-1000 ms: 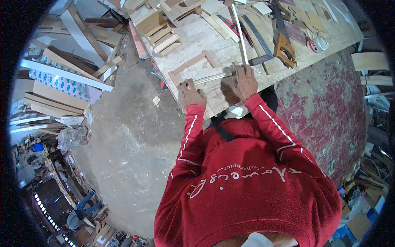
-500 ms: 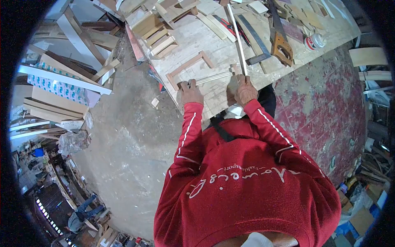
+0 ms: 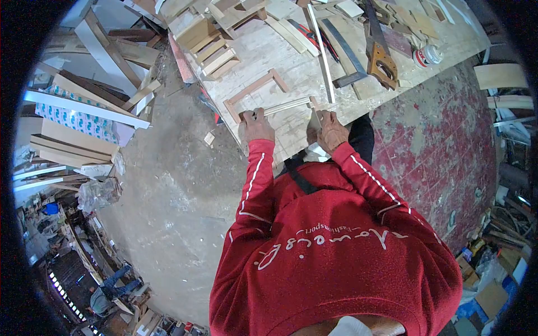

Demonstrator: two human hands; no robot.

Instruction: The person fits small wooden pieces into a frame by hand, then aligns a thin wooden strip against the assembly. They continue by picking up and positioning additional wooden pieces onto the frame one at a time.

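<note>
Along the near edge of the workbench, my left hand [image 3: 259, 126] is closed on the left end of a pale grooved wooden strip [image 3: 287, 105]. At the strip's other end, my right hand [image 3: 333, 132] grips a short wooden piece [image 3: 314, 105] that meets the strip at roughly a right angle. My palms hide the lower parts of both pieces. Just beyond my left hand lies a U-shaped wooden frame [image 3: 253, 89]. A long narrow strip [image 3: 321, 56] rests on the bench beyond my right hand, apart from it.
On the workbench [image 3: 263, 50] lie a framing square [image 3: 346, 53], a handsaw [image 3: 382, 64], a white tub [image 3: 428, 56] and slatted wooden assemblies [image 3: 216, 53]. Leaning boards [image 3: 84, 109] stand left across the floor. A person [image 3: 109, 294] is in the far lower left.
My right hand has come back slightly toward me, away from the near end of the long narrow strip. My left hand stays at the grooved strip.
</note>
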